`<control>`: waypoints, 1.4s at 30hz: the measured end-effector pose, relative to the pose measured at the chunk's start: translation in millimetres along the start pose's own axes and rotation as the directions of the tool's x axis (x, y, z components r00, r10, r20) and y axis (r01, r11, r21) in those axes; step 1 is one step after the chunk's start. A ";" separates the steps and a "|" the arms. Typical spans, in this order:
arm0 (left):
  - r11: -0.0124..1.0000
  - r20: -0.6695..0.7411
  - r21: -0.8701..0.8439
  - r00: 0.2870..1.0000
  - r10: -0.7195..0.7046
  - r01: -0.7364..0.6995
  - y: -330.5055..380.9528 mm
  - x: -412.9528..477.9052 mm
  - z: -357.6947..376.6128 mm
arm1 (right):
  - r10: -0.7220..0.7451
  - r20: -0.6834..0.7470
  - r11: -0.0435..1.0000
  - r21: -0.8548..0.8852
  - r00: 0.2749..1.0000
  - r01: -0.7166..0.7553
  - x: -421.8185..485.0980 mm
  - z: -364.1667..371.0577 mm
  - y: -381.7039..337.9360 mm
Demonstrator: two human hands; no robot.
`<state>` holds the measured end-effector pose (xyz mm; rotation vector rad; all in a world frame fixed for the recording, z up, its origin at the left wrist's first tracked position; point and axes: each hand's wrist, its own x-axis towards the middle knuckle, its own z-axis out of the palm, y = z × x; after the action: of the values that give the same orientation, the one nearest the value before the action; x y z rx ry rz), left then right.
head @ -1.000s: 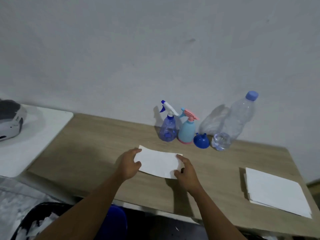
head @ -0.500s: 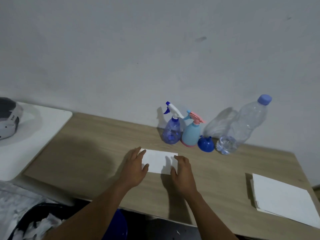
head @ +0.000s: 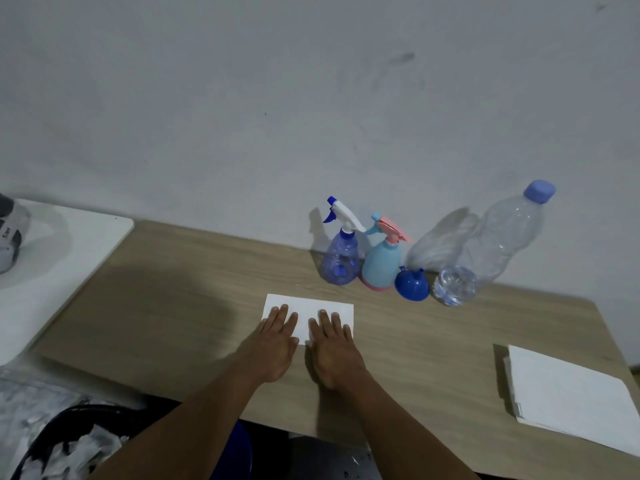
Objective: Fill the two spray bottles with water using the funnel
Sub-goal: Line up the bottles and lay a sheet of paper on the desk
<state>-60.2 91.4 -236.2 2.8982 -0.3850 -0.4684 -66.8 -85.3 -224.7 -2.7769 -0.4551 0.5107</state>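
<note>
Two spray bottles stand at the back of the wooden table by the wall: a clear blue spray bottle with a white trigger and a light blue spray bottle with a pink trigger. A blue funnel lies upside down to their right. Beside it stands a clear plastic water bottle with a blue cap, closed. My left hand and my right hand lie flat, palms down, on a folded white paper in front of the bottles.
A stack of white sheets lies at the table's right front. A white side table with a grey and white object stands at the left. A dark bin with crumpled paper sits below left.
Both hands have let go of the paper's edges and now press flat on it. The paper looks folded smaller and lies flat on the table.
</note>
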 end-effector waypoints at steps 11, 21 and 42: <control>0.991 0.061 -0.022 0.989 0.133 -0.132 128.1 21.7 13.4 | 0.179 -0.042 0.977 -0.108 0.983 -0.182 -71.7 -19.7 107.9; 0.915 0.185 0.028 0.902 0.390 -0.402 239.6 -13.7 40.0 | 0.416 -0.112 0.898 -0.110 0.903 -0.427 -199.3 -2.1 163.0; 0.997 -0.112 -0.012 0.991 0.076 -0.078 44.6 -79.9 44.2 | 0.130 -0.138 0.981 -0.126 0.982 -0.147 -102.6 59.6 -5.5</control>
<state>-158.0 65.5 -245.1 2.8651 -0.4716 -0.2942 -182.2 -103.7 -246.1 -2.9655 -0.2776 0.3387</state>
